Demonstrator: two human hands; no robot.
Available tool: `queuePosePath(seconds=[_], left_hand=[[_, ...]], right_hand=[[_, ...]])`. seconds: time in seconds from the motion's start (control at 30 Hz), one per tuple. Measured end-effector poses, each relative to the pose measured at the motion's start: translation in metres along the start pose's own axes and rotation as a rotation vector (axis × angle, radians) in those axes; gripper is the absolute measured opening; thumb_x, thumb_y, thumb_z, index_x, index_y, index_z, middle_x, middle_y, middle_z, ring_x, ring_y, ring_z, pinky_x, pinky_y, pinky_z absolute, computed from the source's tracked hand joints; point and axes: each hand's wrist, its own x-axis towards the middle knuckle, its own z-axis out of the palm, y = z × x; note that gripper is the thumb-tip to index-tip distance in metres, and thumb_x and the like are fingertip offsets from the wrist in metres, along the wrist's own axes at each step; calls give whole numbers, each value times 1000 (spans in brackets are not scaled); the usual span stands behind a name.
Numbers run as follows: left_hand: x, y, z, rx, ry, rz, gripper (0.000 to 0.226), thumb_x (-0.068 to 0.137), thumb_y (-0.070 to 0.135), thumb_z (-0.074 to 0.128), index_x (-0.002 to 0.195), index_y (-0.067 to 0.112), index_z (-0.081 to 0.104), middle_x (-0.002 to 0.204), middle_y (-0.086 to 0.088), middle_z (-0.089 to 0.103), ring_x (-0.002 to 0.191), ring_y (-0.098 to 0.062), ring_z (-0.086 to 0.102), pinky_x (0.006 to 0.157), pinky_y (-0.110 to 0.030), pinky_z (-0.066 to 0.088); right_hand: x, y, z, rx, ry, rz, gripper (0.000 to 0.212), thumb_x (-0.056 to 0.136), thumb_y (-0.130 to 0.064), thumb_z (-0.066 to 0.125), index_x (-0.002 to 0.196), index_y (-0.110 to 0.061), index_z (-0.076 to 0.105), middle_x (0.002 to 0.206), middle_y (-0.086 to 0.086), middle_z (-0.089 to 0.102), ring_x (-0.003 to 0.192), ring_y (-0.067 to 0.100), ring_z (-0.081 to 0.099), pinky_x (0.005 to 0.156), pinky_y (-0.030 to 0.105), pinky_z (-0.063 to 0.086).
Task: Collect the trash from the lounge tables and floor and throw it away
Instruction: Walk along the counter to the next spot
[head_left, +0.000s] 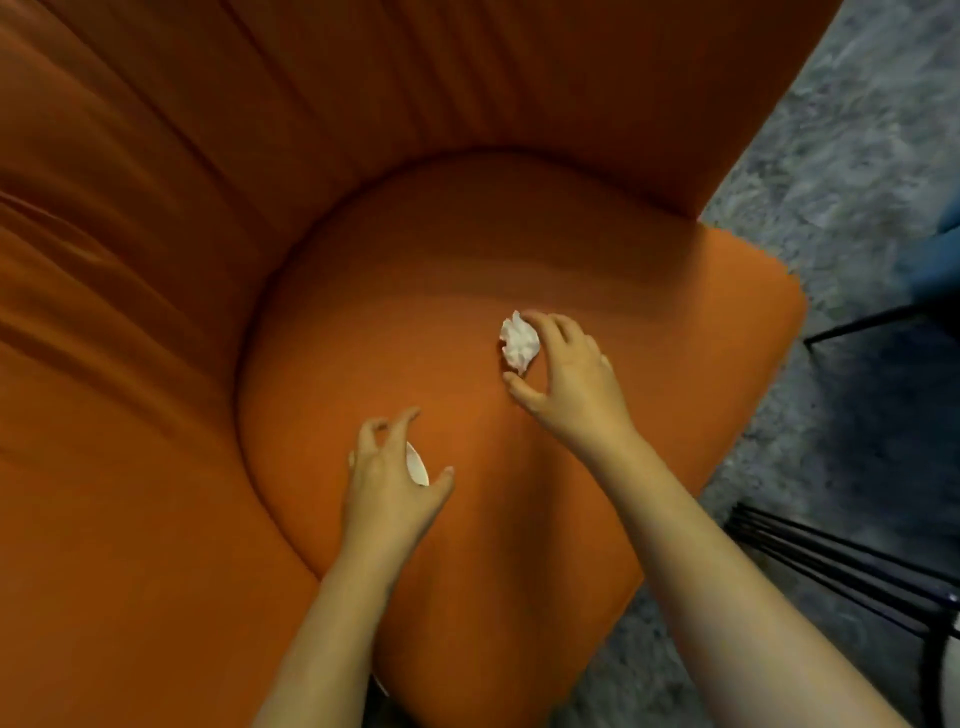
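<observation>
Left hand (389, 470): I'm gripping a white scrap (416, 462); my right hand (569, 376) is pinching the crumpled tissue (519, 340) on the orange seat (415, 312).

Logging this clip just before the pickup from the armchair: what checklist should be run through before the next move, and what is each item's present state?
1. Right hand placed around the crumpled paper: ok, index finger above it, thumb below.
2. Pinch closed on the paper: cannot tell, the thumb side is in shadow.
3. Paper lifted off the orange seat cushion: cannot tell.
4. Left hand grips the white scrap: ok, it sits between thumb and curled fingers.
5. Bin in view for the throw: not ok, none shows.
</observation>
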Motion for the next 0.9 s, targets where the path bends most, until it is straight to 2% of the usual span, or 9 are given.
queuePosePath(seconds=[0.13, 0.23, 0.33, 0.43, 0.6, 0.67, 0.77, 0.83, 0.9], left_hand=[[19, -28, 29, 50, -11, -16, 74, 71, 27, 75, 136, 28, 39, 129, -8, 35, 118, -27, 39, 96, -34, 37], [28, -33, 40, 18, 56, -7, 64, 70, 18, 77, 127, 19, 49, 120, -10, 39, 108, -28, 44, 92, -34, 39], [28, -30, 47, -107, 68, -17, 41, 73, 6, 72, 110, 9, 54, 105, -5, 41, 90, -28, 54, 82, -37, 46], [26, -28, 52, -123, 56, -8, 24, 75, 1, 64, 96, 6, 56, 95, -9, 50, 87, -32, 54, 79, -40, 44], [24, -19, 49, -108, 25, -46, 25, 70, -6, 59, 94, 3, 57, 90, -16, 54, 87, -34, 52, 76, -36, 38], [24, -8, 41, -162, 27, -23, 27, 70, -8, 59, 94, 4, 57, 86, -14, 56, 81, -31, 54, 71, -30, 37], [20, 19, 26, -260, 2, 71, 31, 73, -9, 57, 93, 14, 55, 80, -7, 56, 67, -17, 52, 56, -13, 35], [16, 44, 15, -324, -10, 133, 34, 75, -9, 57, 94, 19, 54, 81, -3, 57, 66, -5, 51, 54, -5, 36], [10, 73, 4, -382, -17, 192, 34, 77, -7, 59, 95, 21, 54, 82, 2, 57, 71, -1, 54, 56, -4, 38]], right_hand=[[25, 20, 49, -25, -44, 9, 68, 81, -32, 63, 141, -25, 32, 148, 4, 28, 124, 31, 38, 99, 41, 37], [36, 26, 70, -120, -22, 21, 65, 83, -30, 60, 141, -25, 31, 146, 9, 30, 121, 35, 33, 98, 40, 32], [33, 23, 81, -97, 55, 54, 55, 83, -19, 57, 136, -15, 40, 134, 14, 39, 113, 34, 37, 91, 37, 34], [17, 17, 88, -16, 41, 50, 41, 81, -10, 57, 122, -7, 51, 120, 18, 44, 106, 34, 42, 84, 35, 35], [-12, 12, 84, 133, -19, 91, 26, 81, -8, 59, 106, -4, 56, 102, 16, 46, 94, 33, 49, 77, 35, 37], [-20, 11, 73, 173, 19, 117, 24, 81, -11, 61, 104, -5, 57, 99, 15, 48, 92, 33, 50, 76, 34, 35], [-29, 6, 46, 247, 110, 151, 24, 78, -10, 62, 102, -5, 58, 97, 14, 50, 89, 32, 51, 75, 35, 38], [-36, 2, 24, 306, 184, 173, 24, 77, -8, 63, 101, -4, 60, 97, 14, 53, 89, 32, 53, 76, 37, 41], [-45, 0, -1, 361, 260, 186, 23, 78, -7, 63, 101, -5, 60, 99, 13, 56, 91, 30, 54, 79, 37, 42]])
